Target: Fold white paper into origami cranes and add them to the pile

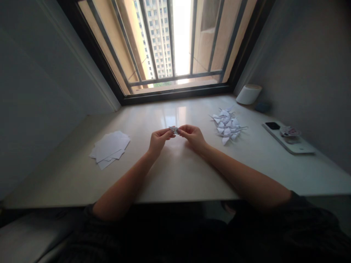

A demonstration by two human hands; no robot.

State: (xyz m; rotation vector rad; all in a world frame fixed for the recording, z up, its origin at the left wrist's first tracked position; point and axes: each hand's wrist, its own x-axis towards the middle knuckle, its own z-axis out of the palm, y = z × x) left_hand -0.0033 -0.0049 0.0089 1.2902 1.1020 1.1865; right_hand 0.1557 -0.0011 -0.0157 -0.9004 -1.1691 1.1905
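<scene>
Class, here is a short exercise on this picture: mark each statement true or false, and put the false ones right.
1. The left hand and right hand hold one small pale piece between them. True.
2. The flat sheets lie to the right of both hands. False: they lie to the left.
3. White folded pieces are heaped to the right of the hands. True.
4. The phone lies between the hands. False: it lies at the right, farther out than the folded pieces.
5. The window is barred. True.
</scene>
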